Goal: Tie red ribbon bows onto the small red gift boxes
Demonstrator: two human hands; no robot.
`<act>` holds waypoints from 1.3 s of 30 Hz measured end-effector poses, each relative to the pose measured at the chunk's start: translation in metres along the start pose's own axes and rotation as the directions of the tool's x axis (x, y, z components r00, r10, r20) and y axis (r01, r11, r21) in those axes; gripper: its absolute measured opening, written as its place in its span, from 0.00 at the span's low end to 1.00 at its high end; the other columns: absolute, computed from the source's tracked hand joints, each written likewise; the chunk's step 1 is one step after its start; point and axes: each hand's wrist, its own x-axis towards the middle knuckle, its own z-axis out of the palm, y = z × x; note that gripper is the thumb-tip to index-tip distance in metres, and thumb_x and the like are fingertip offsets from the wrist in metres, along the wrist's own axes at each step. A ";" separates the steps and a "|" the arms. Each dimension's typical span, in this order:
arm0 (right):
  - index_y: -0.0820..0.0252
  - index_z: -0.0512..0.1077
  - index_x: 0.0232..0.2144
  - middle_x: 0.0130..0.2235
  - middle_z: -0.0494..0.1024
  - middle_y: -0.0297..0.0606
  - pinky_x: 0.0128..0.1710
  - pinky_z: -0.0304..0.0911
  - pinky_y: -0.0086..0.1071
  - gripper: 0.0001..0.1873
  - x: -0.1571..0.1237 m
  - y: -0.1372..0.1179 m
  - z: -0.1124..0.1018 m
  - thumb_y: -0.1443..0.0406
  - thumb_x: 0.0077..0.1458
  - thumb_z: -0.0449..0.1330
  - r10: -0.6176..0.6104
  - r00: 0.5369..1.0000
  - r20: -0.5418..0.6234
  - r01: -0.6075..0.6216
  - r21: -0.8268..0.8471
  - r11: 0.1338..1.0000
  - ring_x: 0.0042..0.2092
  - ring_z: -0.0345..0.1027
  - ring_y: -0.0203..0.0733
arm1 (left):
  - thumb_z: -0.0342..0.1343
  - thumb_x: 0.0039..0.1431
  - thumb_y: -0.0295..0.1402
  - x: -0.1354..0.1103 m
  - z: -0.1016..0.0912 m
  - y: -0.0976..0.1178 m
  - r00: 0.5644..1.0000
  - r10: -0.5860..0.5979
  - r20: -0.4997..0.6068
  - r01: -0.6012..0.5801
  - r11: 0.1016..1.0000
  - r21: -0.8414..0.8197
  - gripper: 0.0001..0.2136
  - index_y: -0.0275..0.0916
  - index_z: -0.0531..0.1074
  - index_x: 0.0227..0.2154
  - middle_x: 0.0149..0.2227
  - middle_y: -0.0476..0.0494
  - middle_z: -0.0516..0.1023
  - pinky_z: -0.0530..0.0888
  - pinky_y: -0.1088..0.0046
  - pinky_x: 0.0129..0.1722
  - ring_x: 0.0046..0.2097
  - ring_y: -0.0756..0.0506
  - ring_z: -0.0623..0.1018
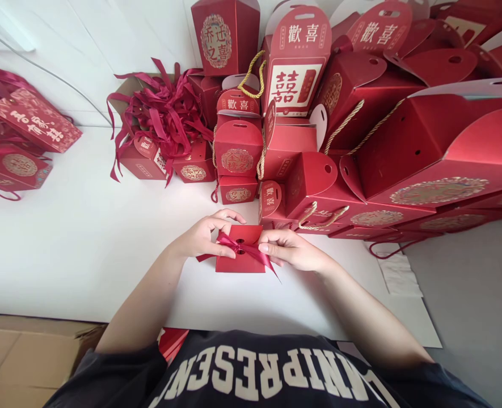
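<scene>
A small red gift box [241,264] rests on the white table in front of me, its top turned up toward the camera with round holes in it. Across that top lies a dark pink ribbon [257,254], knotted at the middle with loops to both sides and tails hanging past the edges. My left hand [210,235] pinches the ribbon's left loop between thumb and finger, its other fingers curved over the box's far left corner. On the other side my right hand [291,249] pinches the right loop close to the box's edge.
Stacked red gift boxes [378,198] fill the back and right. Behind the work spot, a container [127,88] overflows with loose ribbons [165,113]. More ribboned boxes [16,164] stand at far left. Folded white paper [397,275] lies right; a cardboard box [25,357] sits below the table's front edge.
</scene>
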 end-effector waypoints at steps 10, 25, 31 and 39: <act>0.60 0.64 0.25 0.21 0.64 0.26 0.28 0.52 0.28 0.20 0.002 0.006 0.001 0.53 0.63 0.58 -0.048 0.997 -0.061 0.056 0.138 0.989 0.23 0.54 0.31 | 0.56 0.60 0.47 0.001 0.002 -0.015 0.999 -0.022 -0.035 0.013 0.971 -0.240 0.23 0.35 0.60 0.18 0.51 0.38 0.68 0.71 0.66 0.47 0.45 0.44 0.73; 0.60 0.66 0.28 0.19 0.63 0.25 0.23 0.51 0.27 0.19 0.000 0.009 -0.006 0.52 0.63 0.57 -0.046 0.996 -0.070 0.055 0.140 0.989 0.20 0.51 0.30 | 0.59 0.59 0.39 0.001 0.004 -0.011 0.982 -0.081 -0.170 0.013 0.930 -0.367 0.20 0.35 0.61 0.17 0.45 0.42 0.69 0.70 0.70 0.41 0.41 0.47 0.71; 0.60 0.70 0.46 0.28 0.73 0.34 0.31 0.62 0.30 0.13 -0.009 -0.027 0.020 0.58 0.67 0.53 -0.328 0.804 -0.497 0.013 -0.536 0.844 0.28 0.65 0.35 | 0.55 0.62 0.43 -0.004 -0.004 0.000 0.994 -0.021 -0.111 -0.006 0.970 -0.242 0.21 0.35 0.66 0.18 0.47 0.38 0.72 0.67 0.63 0.52 0.52 0.40 0.71; 0.63 0.77 0.32 0.60 0.69 0.46 0.59 0.59 0.48 0.17 0.016 -0.026 0.096 0.60 0.66 0.54 -0.534 0.818 0.212 0.313 -0.944 0.104 0.61 0.60 0.53 | 0.60 0.58 0.38 -0.005 -0.002 -0.002 0.994 -0.030 -0.102 0.019 0.993 -0.114 0.15 0.37 0.63 0.22 0.51 0.40 0.72 0.66 0.62 0.56 0.53 0.40 0.72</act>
